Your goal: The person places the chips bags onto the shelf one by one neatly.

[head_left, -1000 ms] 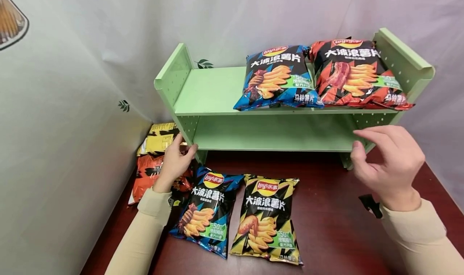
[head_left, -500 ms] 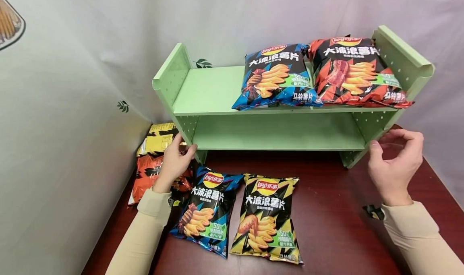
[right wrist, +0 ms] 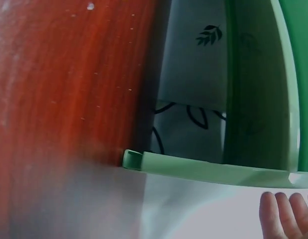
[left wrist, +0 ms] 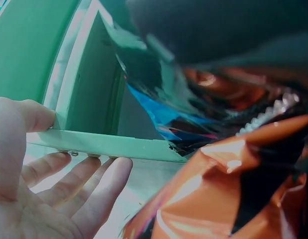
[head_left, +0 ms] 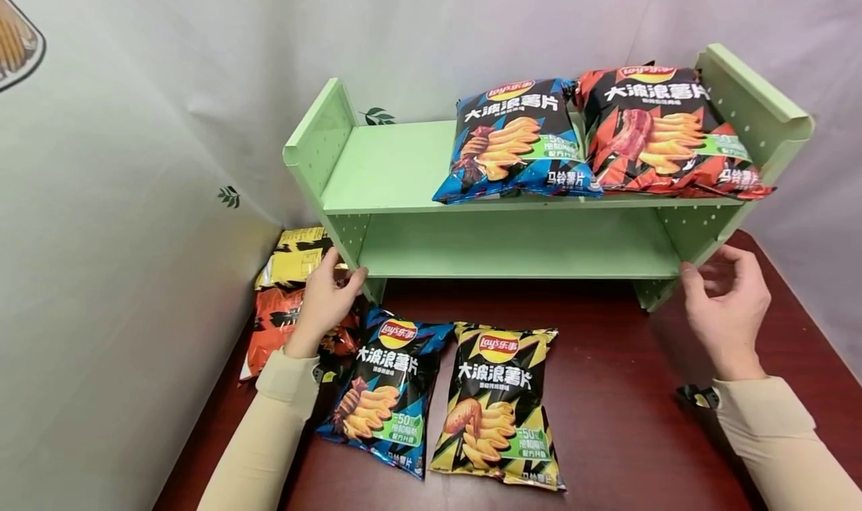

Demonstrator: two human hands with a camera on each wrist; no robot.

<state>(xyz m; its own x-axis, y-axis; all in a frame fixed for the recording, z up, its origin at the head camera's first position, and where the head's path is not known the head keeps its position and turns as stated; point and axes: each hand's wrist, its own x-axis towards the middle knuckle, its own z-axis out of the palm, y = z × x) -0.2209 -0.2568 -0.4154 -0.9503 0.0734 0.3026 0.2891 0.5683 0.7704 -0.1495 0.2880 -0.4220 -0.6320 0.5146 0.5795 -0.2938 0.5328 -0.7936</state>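
Observation:
A light green two-tier shelf (head_left: 525, 245) stands on the dark red table. At its lower left side panel is my left hand (head_left: 326, 294), thumb on the front edge and fingers along the outer face, as the left wrist view shows. My right hand (head_left: 730, 301) is at the right side panel, thumb tip at the front edge and curved fingers on the outside; in the right wrist view its fingertips (right wrist: 286, 201) sit right by the panel. A blue chip bag (head_left: 515, 141) and a red chip bag (head_left: 663, 133) lie on the upper tier.
In front of the shelf lie another blue chip bag (head_left: 384, 395) and a yellow chip bag (head_left: 498, 406). Orange (head_left: 272, 320) and yellow bags (head_left: 292, 264) are piled at the left by the wall. A pale curtain (head_left: 222, 84) hangs behind.
My right hand has moved down and outward from in front of the shelf, then in to its right side panel. The left hand has stayed put.

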